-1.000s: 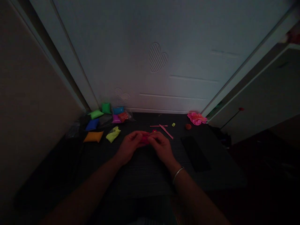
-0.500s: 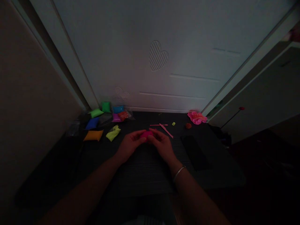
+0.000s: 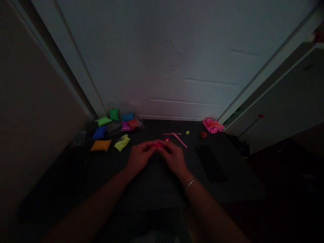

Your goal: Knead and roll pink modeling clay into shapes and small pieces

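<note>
Dark tabletop under left hand and right hand, fingers firm around a pink lump.

I see colourful packets along the left of the dark table, a crumpled yellow one among them. Two pink tools lie near a small red piece; rightward sit a yellow scrap, a reddish-brown lump, a pink flower-like piece and a dark slab.
</note>
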The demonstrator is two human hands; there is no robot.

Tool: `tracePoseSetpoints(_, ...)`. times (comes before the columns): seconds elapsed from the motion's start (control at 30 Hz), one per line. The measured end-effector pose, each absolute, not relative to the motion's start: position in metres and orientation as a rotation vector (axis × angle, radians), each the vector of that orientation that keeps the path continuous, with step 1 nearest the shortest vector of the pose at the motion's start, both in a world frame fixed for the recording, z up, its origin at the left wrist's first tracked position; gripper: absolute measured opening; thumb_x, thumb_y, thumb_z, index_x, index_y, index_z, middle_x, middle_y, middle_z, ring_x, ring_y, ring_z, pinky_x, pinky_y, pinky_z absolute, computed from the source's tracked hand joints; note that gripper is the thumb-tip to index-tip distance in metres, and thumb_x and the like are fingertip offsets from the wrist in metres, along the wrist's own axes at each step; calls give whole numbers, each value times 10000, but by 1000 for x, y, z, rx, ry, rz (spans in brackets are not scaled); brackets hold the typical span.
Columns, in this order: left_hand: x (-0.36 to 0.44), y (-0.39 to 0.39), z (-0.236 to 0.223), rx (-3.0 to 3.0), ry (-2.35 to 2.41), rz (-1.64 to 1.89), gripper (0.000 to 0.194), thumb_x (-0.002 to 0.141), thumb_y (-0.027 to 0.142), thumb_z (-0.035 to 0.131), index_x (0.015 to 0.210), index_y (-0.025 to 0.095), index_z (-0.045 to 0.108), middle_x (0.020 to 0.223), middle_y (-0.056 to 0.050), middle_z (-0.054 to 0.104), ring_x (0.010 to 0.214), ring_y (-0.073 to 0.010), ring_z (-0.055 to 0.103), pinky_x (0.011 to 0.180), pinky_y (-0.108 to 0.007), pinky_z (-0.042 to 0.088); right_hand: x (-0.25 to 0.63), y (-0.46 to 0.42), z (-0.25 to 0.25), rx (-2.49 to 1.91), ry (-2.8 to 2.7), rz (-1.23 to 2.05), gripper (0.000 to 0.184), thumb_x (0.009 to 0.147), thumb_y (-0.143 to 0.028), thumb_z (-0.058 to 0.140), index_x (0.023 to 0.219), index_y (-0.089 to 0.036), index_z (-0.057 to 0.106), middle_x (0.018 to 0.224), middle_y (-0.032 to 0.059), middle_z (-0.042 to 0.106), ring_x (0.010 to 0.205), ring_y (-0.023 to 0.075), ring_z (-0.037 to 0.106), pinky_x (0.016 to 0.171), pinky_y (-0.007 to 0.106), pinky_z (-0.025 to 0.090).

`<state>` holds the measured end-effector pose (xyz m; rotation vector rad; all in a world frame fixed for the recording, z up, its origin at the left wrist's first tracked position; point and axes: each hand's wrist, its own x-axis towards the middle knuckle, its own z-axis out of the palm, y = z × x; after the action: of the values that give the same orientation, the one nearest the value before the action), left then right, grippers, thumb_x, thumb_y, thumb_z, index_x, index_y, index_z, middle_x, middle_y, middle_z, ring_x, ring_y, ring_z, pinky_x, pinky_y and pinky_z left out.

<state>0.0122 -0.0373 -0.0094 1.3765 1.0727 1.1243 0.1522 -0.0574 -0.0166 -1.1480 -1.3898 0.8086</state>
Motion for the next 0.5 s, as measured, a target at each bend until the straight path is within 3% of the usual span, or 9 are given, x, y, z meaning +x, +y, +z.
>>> tracePoseSetpoints(0.13, 14, -40, -12, 1453, 1066, 1178, 251, 700, 271, 615, 932, 182, 654, 1023, -55, 665, 950, -200, 601, 891, -357, 430, 151, -60, -16, -1143, -1456, 661, 140, 746, -254, 612, 872, -255, 671, 868, -3, 686, 804, 153, 628, 756, 278, 485)
tracePoseSetpoints(0.23, 15, -41, -13, 1447, 990, 1148, 352, 723, 269, 599, 1064, 183, 587, 1093, -66, 632, 989, -191, 584, 892, -342, 429, 151, -62, -16, -1177, -1419, 581, 123, 759, -254, 598, 862, -246, 664, 836, -4, 683, 781, 152, 625, 733, 279, 489)
tracePoseSetpoints(0.33, 15, -38, -15, 1440, 960, 1094, 421, 735, 270, 586, 1142, 177, 532, 1117, -81, 617, 1005, -195, 576, 887, -343, 431, 152, -63, -14, -1195, -1426, 553, 173, 767, -246, 589, 931, -238, 643, 880, 9, 671, 790, 149, 620, 736, 281, 491)
tracePoseSetpoints(0.43, 12, -36, -16, 1506, 1032, 1096, 346, 743, 265, 572, 1079, 183, 580, 1048, -64, 650, 961, -194, 596, 872, -346, 440, 153, -62, -12, -1172, -1552, 536, 311, 776, -215, 574, 1085, -251, 582, 986, 26, 641, 867, 150, 603, 786, 290, 481)
tracePoseSetpoints(0.5, 10, -37, -16, 1575, 1099, 1112, 293, 735, 257, 577, 1020, 200, 617, 1002, -42, 669, 919, -188, 611, 849, -337, 454, 153, -62, -11, -1144, -1620, 506, 294, 786, -200, 560, 1074, -257, 593, 980, 33, 636, 876, 148, 596, 791, 289, 478)
